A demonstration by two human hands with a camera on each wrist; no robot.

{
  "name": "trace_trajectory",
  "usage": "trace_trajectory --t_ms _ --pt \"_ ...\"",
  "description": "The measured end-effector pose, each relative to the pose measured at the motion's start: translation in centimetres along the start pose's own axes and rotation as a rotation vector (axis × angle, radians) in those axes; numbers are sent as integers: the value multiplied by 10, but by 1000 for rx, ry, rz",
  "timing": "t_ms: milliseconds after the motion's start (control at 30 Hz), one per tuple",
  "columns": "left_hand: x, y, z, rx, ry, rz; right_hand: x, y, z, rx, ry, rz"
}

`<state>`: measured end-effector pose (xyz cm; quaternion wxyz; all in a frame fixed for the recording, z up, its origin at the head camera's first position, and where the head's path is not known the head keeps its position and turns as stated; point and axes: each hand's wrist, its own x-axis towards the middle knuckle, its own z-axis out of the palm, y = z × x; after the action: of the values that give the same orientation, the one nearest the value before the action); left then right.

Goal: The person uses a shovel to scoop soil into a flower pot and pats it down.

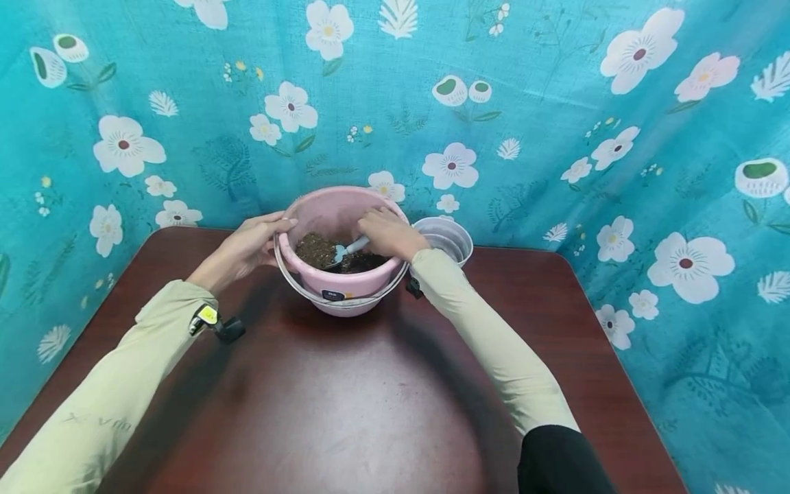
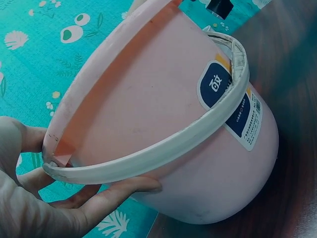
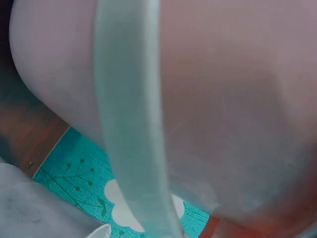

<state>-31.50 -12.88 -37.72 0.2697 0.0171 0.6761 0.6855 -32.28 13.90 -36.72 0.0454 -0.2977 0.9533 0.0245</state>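
Observation:
A pink bucket (image 1: 321, 278) with dark soil (image 1: 315, 248) inside stands toward the back of the table. My left hand (image 1: 249, 243) grips its left rim. In the left wrist view, the thumb is at the rim and the other fingers (image 2: 119, 196) lie against the outer wall below the white carrying handle (image 2: 148, 161). Inside the bucket, my right hand (image 1: 391, 233) holds a small trowel (image 1: 356, 245) by its grey handle, its light blue blade down at the soil. The right wrist view shows only the bucket's side and carrying handle (image 3: 129, 109); the right hand is hidden there.
A grey-white ridged container (image 1: 457, 237) stands just right of the bucket, partly behind my right forearm. The dark red table (image 1: 345, 412) meets a turquoise flowered curtain (image 1: 524, 137) at the back and sides. The bucket's carrying handle hangs down in front.

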Motion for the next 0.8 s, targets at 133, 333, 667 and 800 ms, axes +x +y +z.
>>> trace_trajectory --t_ms 133,333,667,800 --pt "0 -2 1 -5 -10 -16 -2 0 5 -7 40 10" --pt "-1 -4 1 1 -2 13 -1 2 1 32 108 -63" --pt "5 1 4 8 1 12 -8 17 -13 75 135 -127" --pt "1 1 -1 -3 5 8 -9 20 -19 104 141 -146"
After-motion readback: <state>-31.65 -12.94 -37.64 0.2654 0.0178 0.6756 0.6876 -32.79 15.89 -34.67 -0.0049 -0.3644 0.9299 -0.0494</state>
